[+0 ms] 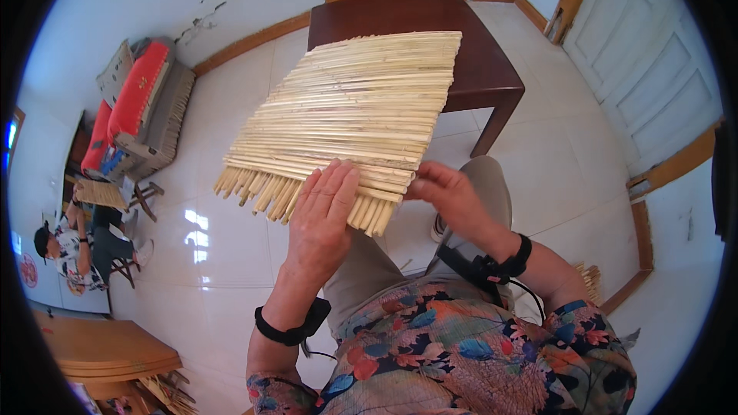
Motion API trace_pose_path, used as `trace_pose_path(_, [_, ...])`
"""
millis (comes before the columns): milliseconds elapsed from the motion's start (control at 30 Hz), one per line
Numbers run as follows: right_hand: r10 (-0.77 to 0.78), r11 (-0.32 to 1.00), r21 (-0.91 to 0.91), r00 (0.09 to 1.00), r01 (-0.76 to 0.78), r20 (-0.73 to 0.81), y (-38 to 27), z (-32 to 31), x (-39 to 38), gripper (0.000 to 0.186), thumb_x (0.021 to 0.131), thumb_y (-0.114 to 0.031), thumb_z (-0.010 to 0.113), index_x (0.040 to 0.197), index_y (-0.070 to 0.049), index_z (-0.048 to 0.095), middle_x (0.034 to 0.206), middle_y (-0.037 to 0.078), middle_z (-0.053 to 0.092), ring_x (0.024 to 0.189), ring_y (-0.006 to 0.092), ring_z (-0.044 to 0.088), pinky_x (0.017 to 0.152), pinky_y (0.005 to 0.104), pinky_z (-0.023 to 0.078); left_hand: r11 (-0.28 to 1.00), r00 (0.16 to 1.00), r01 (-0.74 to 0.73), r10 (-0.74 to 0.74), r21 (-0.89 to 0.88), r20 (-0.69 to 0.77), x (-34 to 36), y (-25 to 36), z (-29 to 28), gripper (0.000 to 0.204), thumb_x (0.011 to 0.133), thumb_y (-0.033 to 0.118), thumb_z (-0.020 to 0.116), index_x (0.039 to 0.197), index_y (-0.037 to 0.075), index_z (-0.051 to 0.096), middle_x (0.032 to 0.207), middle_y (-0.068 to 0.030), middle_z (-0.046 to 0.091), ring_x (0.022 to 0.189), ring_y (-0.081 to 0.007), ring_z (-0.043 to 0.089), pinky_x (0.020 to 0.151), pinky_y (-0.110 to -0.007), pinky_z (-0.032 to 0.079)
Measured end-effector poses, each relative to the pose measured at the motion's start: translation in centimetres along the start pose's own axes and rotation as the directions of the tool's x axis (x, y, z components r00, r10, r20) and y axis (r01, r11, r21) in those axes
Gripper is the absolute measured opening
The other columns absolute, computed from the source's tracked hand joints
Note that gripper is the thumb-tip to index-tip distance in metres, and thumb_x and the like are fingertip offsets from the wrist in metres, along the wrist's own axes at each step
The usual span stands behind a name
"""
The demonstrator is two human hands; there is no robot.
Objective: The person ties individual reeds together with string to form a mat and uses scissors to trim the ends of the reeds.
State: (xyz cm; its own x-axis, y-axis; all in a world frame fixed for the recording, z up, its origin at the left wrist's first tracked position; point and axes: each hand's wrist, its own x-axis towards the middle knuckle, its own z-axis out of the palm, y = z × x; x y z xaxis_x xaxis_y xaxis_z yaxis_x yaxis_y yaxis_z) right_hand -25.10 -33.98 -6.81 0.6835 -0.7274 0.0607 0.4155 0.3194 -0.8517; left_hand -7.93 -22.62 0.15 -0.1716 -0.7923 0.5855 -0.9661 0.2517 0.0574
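A straw mat (350,119) fills the middle of the frame, in front of a small table (480,61) at upper centre. The left hand (323,215) lies flat on the mat's lower edge; the right hand (450,196) grips its lower right corner. At far left a seated person (77,250) sits below a stacked bench (142,111). A door (646,54) stands upper right.

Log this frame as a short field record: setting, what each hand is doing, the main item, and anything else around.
setting: indoor room, pale tiled floor
main item: woven straw mat, flat panel of pale stalks, loose ends at its near edge
left hand: palm pressed flat on the mat's near edge
right hand: fingers at the mat's right near corner
behind mat: dark wooden table
far left: another seated person, red-cushioned seat
lower left: light wooden table
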Motion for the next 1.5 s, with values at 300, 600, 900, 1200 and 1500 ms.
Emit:
trace_pose_path(300, [-0.124, 0.990, -0.047, 0.976, 0.135, 0.180, 0.8, 1.3, -0.8, 0.013, 0.086, -0.002, 0.054, 0.097, 0.004, 0.057, 0.089, 0.005, 0.059, 0.078, 0.0117, 0.057, 0.071, 0.0235, 0.046, 0.993, 0.992, -0.021, 0.006, 0.120, 0.123, 0.7, 0.9, -0.7, 0.040, 0.073, -0.001, 0.052, 0.113, -0.001, 0.052, 0.118, -0.0163, 0.053, 0.111, -0.0322, 0.051, 0.094, -0.046, 0.039])
trace_pose_path(600, [-0.381, 0.910, -0.119, 0.913, 0.398, 0.145, 1.8, 1.8, -0.4, 0.010, 0.081, 0.004, 0.057, 0.091, 0.002, 0.060, 0.078, 0.007, 0.053, 0.067, 0.0135, 0.057, 0.059, 0.0234, 0.046, 0.985, 0.987, -0.033, 0.005, 0.168, 0.162, 0.9, 1.5, -1.1, 0.038, 0.075, 0.004, 0.052, 0.113, -0.002, 0.052, 0.118, -0.0157, 0.054, 0.109, -0.0304, 0.053, 0.091, -0.043, 0.041])
trace_pose_path(900, [-0.515, 0.574, -0.440, 0.723, 0.690, 0.461, 0.3, 1.2, 1.3, 0.016, 0.075, 0.000, 0.064, 0.091, -0.003, 0.063, 0.071, 0.007, 0.055, 0.061, 0.0217, 0.056, 0.056, 0.0276, 0.045, 0.997, 1.000, 0.007, -0.006, 0.073, -0.011, 0.0, 1.4, -1.2, 0.036, 0.074, 0.003, 0.056, 0.109, -0.005, 0.053, 0.113, -0.0201, 0.056, 0.103, -0.0330, 0.057, 0.087, -0.042, 0.044])
trace_pose_path(1200, [-0.433, 0.638, -0.445, 0.771, 0.628, 0.467, -0.5, 1.8, 0.4, 0.021, 0.076, 0.000, 0.062, 0.096, -0.004, 0.063, 0.076, 0.008, 0.061, 0.064, 0.0225, 0.060, 0.056, 0.0286, 0.047, 0.997, 1.000, -0.018, 0.020, 0.074, -0.018, 0.2, 1.4, -1.9, 0.033, 0.075, 0.005, 0.056, 0.106, -0.006, 0.054, 0.110, -0.0202, 0.058, 0.102, -0.0339, 0.058, 0.085, -0.041, 0.046])
trace_pose_path(1500, [-0.440, 0.657, -0.413, 0.766, 0.630, 0.469, -0.5, 2.6, 1.1, 0.025, 0.073, 0.001, 0.063, 0.098, -0.003, 0.062, 0.074, 0.007, 0.059, 0.062, 0.0212, 0.058, 0.053, 0.0289, 0.045, 0.990, 0.999, -0.033, 0.032, 0.138, 0.007, 0.5, 1.0, -2.7, 0.035, 0.080, 0.016, 0.058, 0.106, -0.007, 0.054, 0.108, -0.0208, 0.059, 0.100, -0.0335, 0.059, 0.082, -0.040, 0.047])
